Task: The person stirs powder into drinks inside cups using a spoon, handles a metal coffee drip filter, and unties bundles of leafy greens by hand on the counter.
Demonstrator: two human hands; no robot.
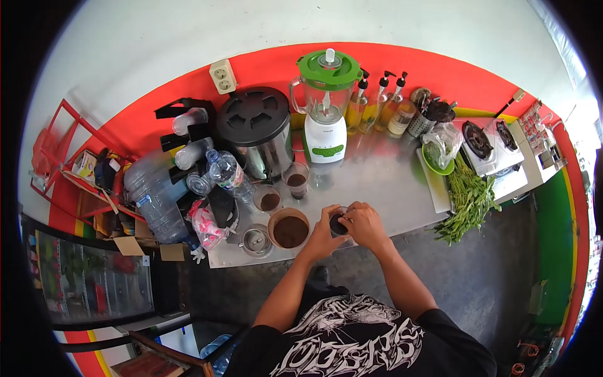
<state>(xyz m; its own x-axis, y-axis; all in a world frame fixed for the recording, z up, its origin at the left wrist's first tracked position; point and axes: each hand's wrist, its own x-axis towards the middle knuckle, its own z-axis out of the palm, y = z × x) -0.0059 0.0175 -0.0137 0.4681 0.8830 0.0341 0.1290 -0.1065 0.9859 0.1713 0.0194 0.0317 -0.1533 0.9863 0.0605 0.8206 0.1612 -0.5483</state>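
Observation:
Near the front edge of the metal table, my left hand [323,235] is wrapped round the side of a small dark cup [339,222]. My right hand [366,224] is at the cup's right side, its fingers closed at the rim; whether they pinch anything small is hidden. Just left of my hands stands a wide tub of dark brown powder [291,232]. Behind it are a smaller cup with brown powder [270,202] and a clear plastic cup with dark contents [296,181]. A metal strainer-like piece [256,240] lies left of the tub.
A green-lidded blender [325,141] and a steel container with black lid [267,151] stand behind. Pump bottles [375,107] line the wall. Leafy greens [468,201], a green bowl [438,164] and a stove [492,147] are right; plastic bottles [229,171] are left.

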